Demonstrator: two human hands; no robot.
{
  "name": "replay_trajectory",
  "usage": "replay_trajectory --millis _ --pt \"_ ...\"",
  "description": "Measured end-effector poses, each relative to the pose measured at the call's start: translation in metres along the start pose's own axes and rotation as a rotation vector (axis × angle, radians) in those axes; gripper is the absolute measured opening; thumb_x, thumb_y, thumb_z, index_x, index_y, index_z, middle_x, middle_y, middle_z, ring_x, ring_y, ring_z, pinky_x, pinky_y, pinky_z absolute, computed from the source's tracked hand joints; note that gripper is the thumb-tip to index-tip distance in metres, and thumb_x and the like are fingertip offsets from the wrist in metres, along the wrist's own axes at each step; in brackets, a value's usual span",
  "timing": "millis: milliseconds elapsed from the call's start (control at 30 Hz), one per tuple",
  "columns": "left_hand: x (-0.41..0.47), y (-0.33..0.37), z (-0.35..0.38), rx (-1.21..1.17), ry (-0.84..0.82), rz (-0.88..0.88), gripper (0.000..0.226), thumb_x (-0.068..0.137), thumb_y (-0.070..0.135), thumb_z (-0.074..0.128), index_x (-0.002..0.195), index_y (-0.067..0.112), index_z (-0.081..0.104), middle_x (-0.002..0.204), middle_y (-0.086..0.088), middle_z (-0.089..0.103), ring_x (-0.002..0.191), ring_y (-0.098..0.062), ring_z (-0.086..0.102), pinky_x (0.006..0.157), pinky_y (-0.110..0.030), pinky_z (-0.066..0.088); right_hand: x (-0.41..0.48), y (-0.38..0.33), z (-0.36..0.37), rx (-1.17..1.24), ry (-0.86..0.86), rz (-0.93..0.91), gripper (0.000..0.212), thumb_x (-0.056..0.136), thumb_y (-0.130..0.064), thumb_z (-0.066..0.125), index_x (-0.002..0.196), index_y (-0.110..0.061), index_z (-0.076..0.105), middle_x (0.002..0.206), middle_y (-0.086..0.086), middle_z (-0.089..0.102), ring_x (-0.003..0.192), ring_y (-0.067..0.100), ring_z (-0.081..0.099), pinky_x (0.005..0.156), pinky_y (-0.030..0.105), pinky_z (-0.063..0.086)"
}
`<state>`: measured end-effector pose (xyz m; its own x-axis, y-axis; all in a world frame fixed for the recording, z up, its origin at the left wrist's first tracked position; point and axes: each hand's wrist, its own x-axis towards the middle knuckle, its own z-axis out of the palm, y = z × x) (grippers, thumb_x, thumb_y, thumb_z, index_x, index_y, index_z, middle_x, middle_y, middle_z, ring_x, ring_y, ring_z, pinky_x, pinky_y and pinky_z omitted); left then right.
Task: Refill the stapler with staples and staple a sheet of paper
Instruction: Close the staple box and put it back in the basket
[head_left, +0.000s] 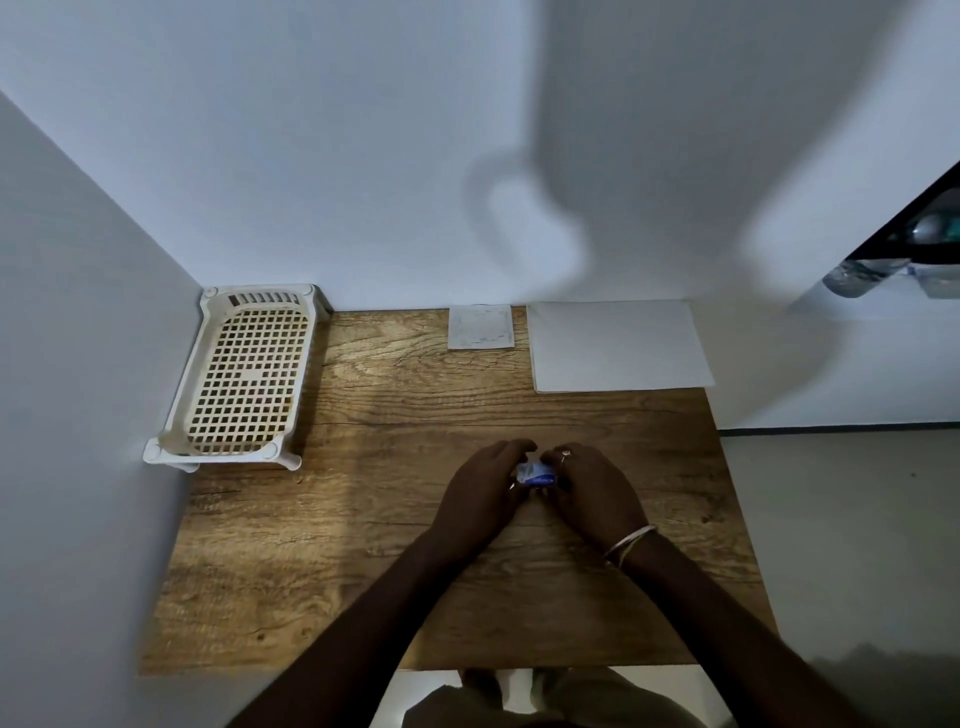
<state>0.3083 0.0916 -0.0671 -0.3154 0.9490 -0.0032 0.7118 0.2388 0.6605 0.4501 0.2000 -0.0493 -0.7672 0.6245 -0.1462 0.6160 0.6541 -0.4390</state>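
Note:
A small blue and white box (536, 474), probably the staple box, sits between my two hands just above the middle of the wooden table (395, 519). My left hand (485, 488) curls round its left end. My right hand (592, 486), with a ring and bangles, curls round its right end. Most of the box is hidden by the fingers. A white sheet of paper (618, 345) lies flat at the back right of the table. No stapler shows in view.
A cream perforated plastic tray (244, 374) stands at the back left corner against the walls. A small pale square card (480, 327) lies at the back edge, left of the paper. White walls close the left and back sides.

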Motion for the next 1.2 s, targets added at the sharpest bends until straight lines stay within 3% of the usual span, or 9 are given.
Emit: replay_trajectory --millis 300,467,767,967,1200 --pt "0.002 -0.001 0.009 0.070 -0.076 0.004 0.053 0.085 0.026 0.074 0.135 0.024 0.055 0.126 0.002 0.064 0.112 -0.017 0.058 0.087 -0.030 0.047 0.000 0.007 0.003 0.008 -0.054 0.014 0.034 0.091 -0.024 0.061 0.125 -0.021 0.064 0.117 0.001 0.069 0.108 0.020 0.062 0.091 0.032 0.051" --pt "0.003 0.000 0.006 0.104 -0.143 0.022 0.067 0.081 0.025 0.076 0.142 0.023 0.046 0.133 -0.001 0.061 0.120 -0.021 0.054 0.092 -0.033 0.045 0.000 0.007 0.005 -0.007 -0.048 -0.020 0.032 0.088 -0.029 0.064 0.120 -0.023 0.064 0.113 -0.001 0.068 0.103 0.019 0.062 0.085 0.031 0.051" --pt "0.008 -0.001 0.005 0.155 -0.207 0.037 0.078 0.089 0.015 0.064 0.156 0.018 0.025 0.131 -0.014 0.062 0.112 -0.031 0.059 0.084 -0.037 0.046 0.009 0.007 0.011 -0.090 -0.096 -0.087 0.033 0.086 -0.021 0.066 0.119 -0.023 0.067 0.111 -0.002 0.068 0.102 0.019 0.062 0.082 0.029 0.049" --pt "0.013 -0.013 0.000 0.153 -0.232 0.050 0.080 0.088 0.011 0.064 0.157 0.020 0.024 0.129 -0.014 0.063 0.112 -0.032 0.059 0.085 -0.040 0.049 0.021 0.002 0.013 -0.085 -0.142 -0.096 0.037 0.084 -0.027 0.067 0.121 -0.024 0.065 0.113 -0.001 0.068 0.104 0.019 0.062 0.084 0.030 0.050" --pt "0.018 -0.040 -0.033 0.111 -0.165 0.063 0.069 0.093 0.014 0.062 0.155 0.016 0.032 0.127 -0.017 0.064 0.110 -0.032 0.060 0.082 -0.030 0.040 0.052 -0.026 0.015 -0.052 -0.124 -0.149 0.030 0.082 -0.031 0.066 0.111 -0.026 0.068 0.106 -0.003 0.072 0.097 0.018 0.066 0.079 0.031 0.053"
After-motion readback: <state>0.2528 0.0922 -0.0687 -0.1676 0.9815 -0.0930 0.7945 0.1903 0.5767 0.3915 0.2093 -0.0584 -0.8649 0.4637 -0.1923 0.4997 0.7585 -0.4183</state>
